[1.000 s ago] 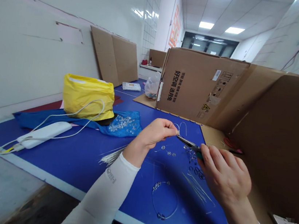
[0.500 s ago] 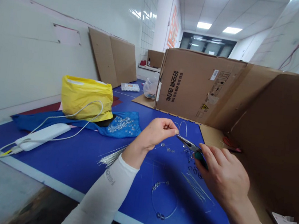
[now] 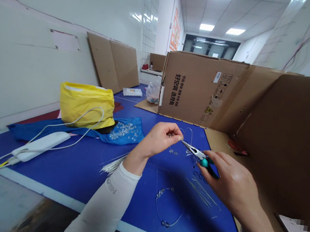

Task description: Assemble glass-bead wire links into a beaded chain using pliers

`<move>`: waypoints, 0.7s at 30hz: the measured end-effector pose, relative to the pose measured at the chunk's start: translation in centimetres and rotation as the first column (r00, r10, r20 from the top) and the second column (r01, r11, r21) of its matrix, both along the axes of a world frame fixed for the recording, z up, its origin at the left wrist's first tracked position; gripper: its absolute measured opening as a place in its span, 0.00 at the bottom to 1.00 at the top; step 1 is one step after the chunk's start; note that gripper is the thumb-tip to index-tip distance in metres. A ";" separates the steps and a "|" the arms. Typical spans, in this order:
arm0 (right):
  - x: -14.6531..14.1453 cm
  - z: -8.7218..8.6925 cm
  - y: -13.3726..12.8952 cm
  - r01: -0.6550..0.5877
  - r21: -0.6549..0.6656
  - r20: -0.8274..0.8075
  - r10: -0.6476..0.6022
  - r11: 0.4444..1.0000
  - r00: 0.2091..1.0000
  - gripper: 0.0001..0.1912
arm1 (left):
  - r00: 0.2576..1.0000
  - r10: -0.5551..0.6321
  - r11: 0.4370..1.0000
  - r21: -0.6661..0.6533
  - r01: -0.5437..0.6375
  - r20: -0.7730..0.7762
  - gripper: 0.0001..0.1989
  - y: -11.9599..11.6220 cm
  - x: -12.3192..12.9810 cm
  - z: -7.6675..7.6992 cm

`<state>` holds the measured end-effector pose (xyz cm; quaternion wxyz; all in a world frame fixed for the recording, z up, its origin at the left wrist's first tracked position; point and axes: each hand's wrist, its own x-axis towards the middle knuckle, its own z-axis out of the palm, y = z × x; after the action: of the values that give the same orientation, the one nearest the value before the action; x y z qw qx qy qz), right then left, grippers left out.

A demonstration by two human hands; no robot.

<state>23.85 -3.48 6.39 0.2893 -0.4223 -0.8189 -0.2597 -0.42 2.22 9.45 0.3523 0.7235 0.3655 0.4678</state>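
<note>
My left hand (image 3: 161, 139) is closed, thumb and forefinger pinching a thin wire (image 3: 189, 129) that loops up behind the fingers. Clear beads (image 3: 171, 151) show just below that hand. In my right hand (image 3: 232, 179) are needle-nose pliers (image 3: 196, 152) with green and black handles; their tips meet the left fingertips, where the wire end is too small to make out. Under the hands, a wire ring (image 3: 156, 207) strung with several clear beads lies on the blue table (image 3: 130, 213). Loose straight wires (image 3: 202, 192) lie near the right wrist, and a wire bundle (image 3: 112, 166) lies by the left forearm.
Clear beads (image 3: 124, 131) are heaped on a blue cloth (image 3: 97, 137) at left, beside a yellow bag (image 3: 86, 105) and a white power strip (image 3: 41, 146) with its cord. Cardboard (image 3: 198, 91) walls off the back and right. Red-handled scissors (image 3: 236, 145) lie at right.
The pliers have turned in my right hand, so more of the jaws and green handle shows. My left hand still pinches at their tips. The view has shifted slightly.
</note>
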 end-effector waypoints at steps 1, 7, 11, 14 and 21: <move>0.1 0.0 0.0 -0.003 -0.022 -0.009 0.003 1.000 1.000 0.13 | 0.999 0.009 1.000 0.023 -0.008 -0.035 0.04 0.0 0.0 0.1; 0.6 0.4 -0.5 -0.047 -0.211 -0.078 0.031 0.976 0.996 0.14 | 0.983 0.024 0.989 0.146 0.003 -0.184 0.05 -0.3 -0.2 0.3; 0.7 0.8 -0.8 -0.087 -0.329 -0.140 0.043 0.940 0.989 0.15 | 0.977 -0.001 0.986 0.164 0.037 -0.213 0.05 -0.4 -0.3 0.4; 0.9 1.1 -1.0 -0.125 -0.388 -0.186 0.055 0.913 0.981 0.15 | 0.970 -0.016 0.985 0.165 0.058 -0.243 0.05 -0.6 -0.4 0.6; 1.3 1.0 -0.8 -0.193 -0.471 -0.284 0.059 0.861 0.957 0.16 | 0.953 -0.048 0.981 0.166 0.101 -0.298 0.06 -0.8 -0.5 1.0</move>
<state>25.16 -4.27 7.36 0.2928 -0.4575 -0.8389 0.0353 -0.97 1.47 10.40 0.2452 0.8268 0.3423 0.3730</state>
